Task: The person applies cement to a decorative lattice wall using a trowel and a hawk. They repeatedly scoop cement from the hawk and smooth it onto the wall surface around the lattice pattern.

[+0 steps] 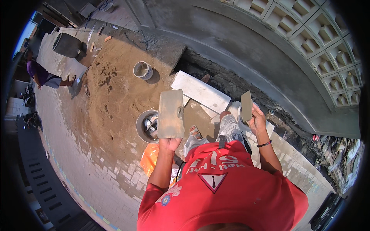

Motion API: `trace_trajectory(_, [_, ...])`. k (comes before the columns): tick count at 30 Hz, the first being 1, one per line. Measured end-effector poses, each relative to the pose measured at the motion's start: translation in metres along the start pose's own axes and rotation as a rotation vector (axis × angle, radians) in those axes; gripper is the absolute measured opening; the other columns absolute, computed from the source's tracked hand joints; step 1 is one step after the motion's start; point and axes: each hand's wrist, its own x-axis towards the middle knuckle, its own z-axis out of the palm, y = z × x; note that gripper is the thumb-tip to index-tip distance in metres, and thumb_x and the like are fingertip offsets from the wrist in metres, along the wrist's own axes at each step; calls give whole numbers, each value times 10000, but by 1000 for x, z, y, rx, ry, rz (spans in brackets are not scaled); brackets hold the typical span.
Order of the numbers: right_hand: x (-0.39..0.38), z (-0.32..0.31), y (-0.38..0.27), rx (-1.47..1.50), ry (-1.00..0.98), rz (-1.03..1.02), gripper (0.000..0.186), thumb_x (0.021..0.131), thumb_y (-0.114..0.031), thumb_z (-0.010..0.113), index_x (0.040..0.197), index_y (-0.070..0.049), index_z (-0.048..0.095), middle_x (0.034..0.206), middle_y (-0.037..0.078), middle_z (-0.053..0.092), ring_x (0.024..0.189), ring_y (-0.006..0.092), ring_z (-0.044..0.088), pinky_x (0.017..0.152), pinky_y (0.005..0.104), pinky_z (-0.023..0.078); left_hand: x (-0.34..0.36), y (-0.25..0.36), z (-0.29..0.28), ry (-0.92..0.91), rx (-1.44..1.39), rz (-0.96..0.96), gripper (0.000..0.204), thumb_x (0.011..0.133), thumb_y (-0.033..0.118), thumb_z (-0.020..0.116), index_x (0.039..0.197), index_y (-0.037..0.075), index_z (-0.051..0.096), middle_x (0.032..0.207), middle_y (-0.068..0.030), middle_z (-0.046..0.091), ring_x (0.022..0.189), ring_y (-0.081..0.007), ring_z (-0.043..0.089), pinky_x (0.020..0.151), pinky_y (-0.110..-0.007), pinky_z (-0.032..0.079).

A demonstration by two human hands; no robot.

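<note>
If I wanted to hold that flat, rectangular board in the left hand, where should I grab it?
Probably the short edge nearest the body, coming from the person's own side. The left hand meets the board there. It's flat and longer than wide, so that edge is the closest. Its back is hidden, so I can't see any handle.

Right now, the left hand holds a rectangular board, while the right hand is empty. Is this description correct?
Not entirely: the right hand is not empty. The head view shows it holding a flat plate. The rest is right: the left hand holds a rectangular board.
</note>
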Motion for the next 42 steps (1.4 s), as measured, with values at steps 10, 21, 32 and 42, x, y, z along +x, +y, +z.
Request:
trace_trajectory(10, [23, 40, 15, 219, 153, -154, 394, 932, -75, 445, 1315, 12, 417, 1178, 104, 573, 1054, 178, 568, 884, 314, 462, 122, 26, 50, -27, 116, -276, 270, 894, 240, 503, 1080, 56, 565, 1057, -109, 628, 898, -229, 618, 748, -365, 504])
trace_trajectory(21, [169, 87, -63, 346, 161, -283, 403, 920, -72, 500, 1315, -23, 436, 1121, 61, 573, 991, 138, 571, 835, 323, 486, 327, 8, 158, -79, 218, -604, 342, 899, 285, 497, 1132, 42, 560, 1081, -124, 631, 929, -258, 614, 742, -384, 487])
trace_trajectory(32, [211, 140, -224, 244, 320, -318, 452, 906, -144, 536, 1331, -40, 422, 1143, 70, 549, 978, 193, 554, 784, 359, 470, 404, -37, 298, -161, 499, -636, 368, 894, 311, 488, 1146, 48, 549, 1085, -120, 631, 904, -270, 628, 716, -417, 498])
trace_trajectory(42, [219, 211, -265, 368, 320, -385, 466, 898, -125, 551, 1338, -43, 420, 1060, 45, 544, 987, 134, 515, 820, 355, 451, 441, -24, 389, -178, 527, -764, 349, 886, 294, 506, 1136, 59, 566, 1086, -114, 637, 910, -249, 636, 734, -413, 513])
